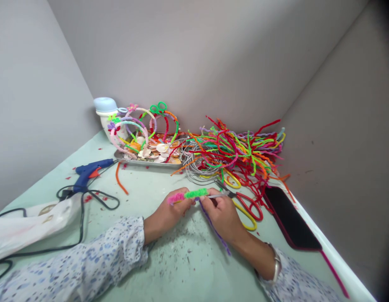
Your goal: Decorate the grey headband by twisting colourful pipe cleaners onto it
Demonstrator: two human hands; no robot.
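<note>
Between my hands is a thin grey band partly wrapped in pink and green fuzzy pipe cleaner point(196, 193). My left hand point(169, 214) is closed around the pink-wrapped end. My right hand point(224, 216) pinches a purple pipe cleaner point(213, 228) close to the green wrapping, its tail hanging down toward the table. The bare grey part of the band passes by the right fingers toward red-handled scissors point(251, 206). Yellow-handled scissors point(248, 218) lie just beyond the right hand.
A metal tray point(150, 164) of shells stands at the back, with wrapped headbands point(140, 121) and a white cup point(106, 115) around it. Pipe cleaners point(241, 147) pile up at right above a phone point(293, 218). A blue glue gun point(87, 174) and its cord lie left.
</note>
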